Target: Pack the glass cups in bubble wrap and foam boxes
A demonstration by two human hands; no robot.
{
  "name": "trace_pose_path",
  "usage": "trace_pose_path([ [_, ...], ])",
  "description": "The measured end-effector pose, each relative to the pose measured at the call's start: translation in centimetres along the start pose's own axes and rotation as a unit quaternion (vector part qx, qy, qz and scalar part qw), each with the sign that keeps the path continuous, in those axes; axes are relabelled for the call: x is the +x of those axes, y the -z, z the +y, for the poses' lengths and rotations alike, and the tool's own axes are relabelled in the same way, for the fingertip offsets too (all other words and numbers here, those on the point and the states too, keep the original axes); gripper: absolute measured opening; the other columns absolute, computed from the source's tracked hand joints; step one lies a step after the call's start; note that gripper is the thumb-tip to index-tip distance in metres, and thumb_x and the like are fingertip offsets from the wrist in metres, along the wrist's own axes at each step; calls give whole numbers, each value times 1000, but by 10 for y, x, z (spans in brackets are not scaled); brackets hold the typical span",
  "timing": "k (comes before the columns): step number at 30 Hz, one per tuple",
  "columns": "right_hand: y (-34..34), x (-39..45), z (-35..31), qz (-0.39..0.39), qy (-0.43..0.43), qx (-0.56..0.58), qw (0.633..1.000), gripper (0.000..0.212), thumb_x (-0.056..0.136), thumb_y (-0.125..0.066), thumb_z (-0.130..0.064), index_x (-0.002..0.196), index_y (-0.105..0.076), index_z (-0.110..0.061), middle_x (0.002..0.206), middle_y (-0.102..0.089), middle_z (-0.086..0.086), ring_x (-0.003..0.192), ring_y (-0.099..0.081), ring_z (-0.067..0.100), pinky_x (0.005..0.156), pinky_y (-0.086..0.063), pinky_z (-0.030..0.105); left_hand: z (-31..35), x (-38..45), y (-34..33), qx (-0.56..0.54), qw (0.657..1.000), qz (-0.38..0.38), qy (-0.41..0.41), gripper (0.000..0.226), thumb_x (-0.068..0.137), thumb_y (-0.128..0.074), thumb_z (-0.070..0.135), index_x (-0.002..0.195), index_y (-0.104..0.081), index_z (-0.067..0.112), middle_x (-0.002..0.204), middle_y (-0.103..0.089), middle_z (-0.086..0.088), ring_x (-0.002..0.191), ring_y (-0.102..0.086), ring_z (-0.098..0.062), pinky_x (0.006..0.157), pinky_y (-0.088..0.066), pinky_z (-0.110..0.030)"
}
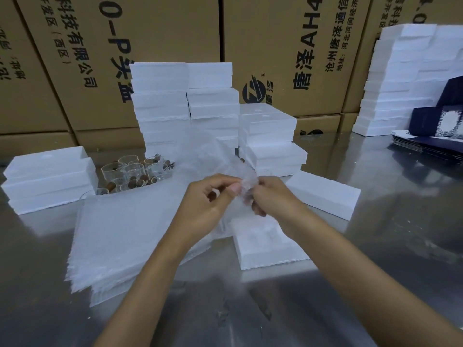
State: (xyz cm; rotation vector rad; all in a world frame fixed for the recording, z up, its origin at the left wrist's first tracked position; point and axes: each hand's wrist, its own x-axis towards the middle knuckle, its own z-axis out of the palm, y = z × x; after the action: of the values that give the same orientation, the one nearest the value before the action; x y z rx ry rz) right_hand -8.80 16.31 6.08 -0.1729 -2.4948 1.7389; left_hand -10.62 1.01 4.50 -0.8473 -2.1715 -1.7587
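Note:
A thin sheet of bubble wrap (213, 156) is lifted above the steel table, blurred with motion. My left hand (213, 199) and my right hand (270, 196) pinch its lower edge between them, close together. Under my left forearm lies a stack of bubble wrap sheets (120, 234). An open foam box (265, 244) sits just below my right wrist. A cluster of glass cups (135, 171) with brown wooden handles stands behind the stack, left of centre. I cannot tell whether a cup is inside the sheet.
Stacked white foam boxes (185, 106) rise behind the cups, with more stacks at left (47, 176) and far right (400, 78). A single foam piece (323, 194) lies right of my hands. Dark blue gift boxes (436, 123) sit at the right edge. Cardboard cartons (160, 33) wall the back.

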Motion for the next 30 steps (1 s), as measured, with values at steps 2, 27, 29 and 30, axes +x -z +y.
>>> trace_pose_path([
  [2,1,2,3,-64,-37,240,968,14,92,-51,-4,84,-62,-8,68,-57,1,61,-49,12,61,-41,24,2,-1,-2,-32,999,-6,18,19,94,-65,11,91,-76,25,93,-76,12,85,-67,-14,73,-50,-25],
  [27,-3,-19,21,-103,47,151,982,27,97,-62,-31,123,-66,-28,115,-73,0,114,-62,42,98,-48,61,-19,5,22,-203,954,-42,216,94,56,-84,67,137,-48,34,129,-66,15,108,-67,-30,94,-54,-53],
  [29,2,-22,17,-83,42,106,990,17,95,-65,-25,109,-74,-28,104,-76,-1,106,-65,41,90,-56,51,-18,5,21,-227,946,-23,230,81,57,-85,59,127,-53,33,133,-64,6,91,-61,-30,81,-54,-48],
  [30,5,-24,14,-60,56,99,992,14,94,-66,-20,101,-76,-27,98,-76,-4,99,-70,29,81,-59,36,-17,6,20,-248,940,-13,235,81,58,-84,55,129,-54,30,134,-63,2,88,-58,-29,75,-53,-44],
])
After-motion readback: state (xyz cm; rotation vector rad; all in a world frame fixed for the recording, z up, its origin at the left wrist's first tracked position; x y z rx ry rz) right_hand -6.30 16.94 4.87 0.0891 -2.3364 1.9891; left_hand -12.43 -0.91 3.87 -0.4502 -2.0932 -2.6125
